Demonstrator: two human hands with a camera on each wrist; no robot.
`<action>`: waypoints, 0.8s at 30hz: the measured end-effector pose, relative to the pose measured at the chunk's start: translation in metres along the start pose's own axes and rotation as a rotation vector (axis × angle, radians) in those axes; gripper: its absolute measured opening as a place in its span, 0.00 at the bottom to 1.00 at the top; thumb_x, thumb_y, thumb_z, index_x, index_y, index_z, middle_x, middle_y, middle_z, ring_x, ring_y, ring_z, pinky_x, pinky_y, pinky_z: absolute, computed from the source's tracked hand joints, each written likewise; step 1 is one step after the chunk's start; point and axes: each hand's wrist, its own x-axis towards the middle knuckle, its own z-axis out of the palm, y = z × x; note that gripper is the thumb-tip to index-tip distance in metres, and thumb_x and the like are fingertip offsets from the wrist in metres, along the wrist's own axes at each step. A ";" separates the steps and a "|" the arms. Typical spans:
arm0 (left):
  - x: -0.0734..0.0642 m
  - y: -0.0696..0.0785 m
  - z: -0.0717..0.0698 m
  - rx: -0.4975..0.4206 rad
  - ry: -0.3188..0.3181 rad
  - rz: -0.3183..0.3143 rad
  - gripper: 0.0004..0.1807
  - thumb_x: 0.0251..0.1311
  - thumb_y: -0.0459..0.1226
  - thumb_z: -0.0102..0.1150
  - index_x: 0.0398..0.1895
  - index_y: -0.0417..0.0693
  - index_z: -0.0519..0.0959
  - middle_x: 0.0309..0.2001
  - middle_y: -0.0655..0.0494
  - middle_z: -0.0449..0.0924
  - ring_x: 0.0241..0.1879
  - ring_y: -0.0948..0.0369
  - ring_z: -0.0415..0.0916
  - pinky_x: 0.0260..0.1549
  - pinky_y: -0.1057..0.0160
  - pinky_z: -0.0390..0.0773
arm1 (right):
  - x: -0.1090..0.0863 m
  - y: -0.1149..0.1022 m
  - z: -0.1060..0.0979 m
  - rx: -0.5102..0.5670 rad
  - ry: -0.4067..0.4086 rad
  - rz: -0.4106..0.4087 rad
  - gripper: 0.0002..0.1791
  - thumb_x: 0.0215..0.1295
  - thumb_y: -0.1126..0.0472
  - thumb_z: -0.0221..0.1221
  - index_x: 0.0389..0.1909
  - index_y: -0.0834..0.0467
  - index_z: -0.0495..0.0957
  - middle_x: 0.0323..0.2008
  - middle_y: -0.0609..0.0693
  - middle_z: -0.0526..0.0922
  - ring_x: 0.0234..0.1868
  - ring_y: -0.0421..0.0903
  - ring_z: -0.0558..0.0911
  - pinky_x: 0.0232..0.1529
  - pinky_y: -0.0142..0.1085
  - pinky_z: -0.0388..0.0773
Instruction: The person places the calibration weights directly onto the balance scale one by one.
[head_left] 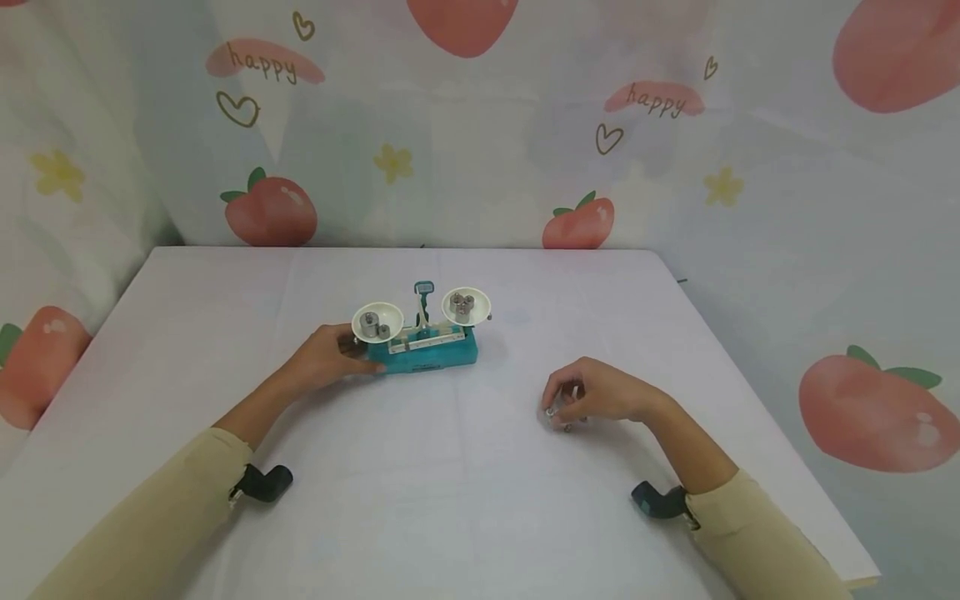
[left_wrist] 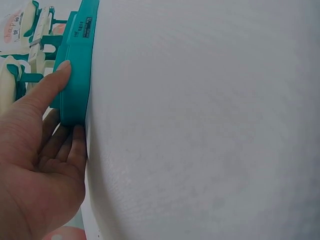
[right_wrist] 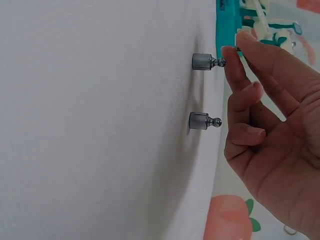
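A small balance scale (head_left: 442,356) with a teal base and two white pans stands on the table. My left hand (head_left: 321,358) grips the left end of its base, thumb on the front face and fingers around the end, as the left wrist view shows. Metal weights (head_left: 369,322) sit in the left pan (head_left: 395,315), and several more (head_left: 461,305) in the right pan (head_left: 483,313). To the right, my right hand (head_left: 603,392) pinches a small metal weight (right_wrist: 237,44), mostly hidden between thumb and index finger. Two knobbed weights (right_wrist: 202,61) stand upright below that hand.
A white cloth covers the table (head_left: 420,500), with its far edge against a fruit-patterned curtain (head_left: 480,150). Black wrist cameras (head_left: 268,483) stick out from both sleeves near the tabletop.
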 end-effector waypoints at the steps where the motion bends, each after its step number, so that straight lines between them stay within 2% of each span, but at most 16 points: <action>1: 0.000 0.000 0.000 0.001 -0.001 0.002 0.43 0.54 0.41 0.80 0.72 0.40 0.72 0.69 0.41 0.74 0.68 0.43 0.70 0.66 0.45 0.71 | 0.000 0.000 -0.001 0.004 0.001 -0.002 0.09 0.59 0.64 0.75 0.37 0.49 0.89 0.27 0.50 0.80 0.30 0.48 0.76 0.27 0.33 0.71; 15: -0.001 -0.002 0.000 -0.003 0.003 0.009 0.43 0.54 0.42 0.80 0.72 0.39 0.72 0.69 0.41 0.73 0.69 0.43 0.70 0.66 0.45 0.71 | 0.000 -0.005 -0.009 0.015 0.089 -0.032 0.07 0.63 0.63 0.73 0.41 0.53 0.88 0.29 0.53 0.77 0.32 0.49 0.75 0.30 0.35 0.73; 20: -0.001 -0.002 0.000 0.004 0.003 0.012 0.43 0.54 0.42 0.80 0.72 0.40 0.72 0.68 0.41 0.74 0.68 0.43 0.71 0.66 0.44 0.71 | 0.004 -0.008 -0.009 0.036 0.165 -0.050 0.08 0.63 0.62 0.73 0.41 0.56 0.87 0.30 0.55 0.77 0.32 0.49 0.74 0.29 0.34 0.72; 24: 0.000 -0.003 0.001 0.006 0.005 0.018 0.43 0.54 0.42 0.80 0.72 0.40 0.72 0.68 0.41 0.75 0.68 0.43 0.71 0.66 0.44 0.71 | 0.009 -0.013 -0.009 0.058 0.233 -0.054 0.08 0.62 0.62 0.74 0.41 0.54 0.87 0.31 0.55 0.77 0.33 0.50 0.73 0.28 0.34 0.70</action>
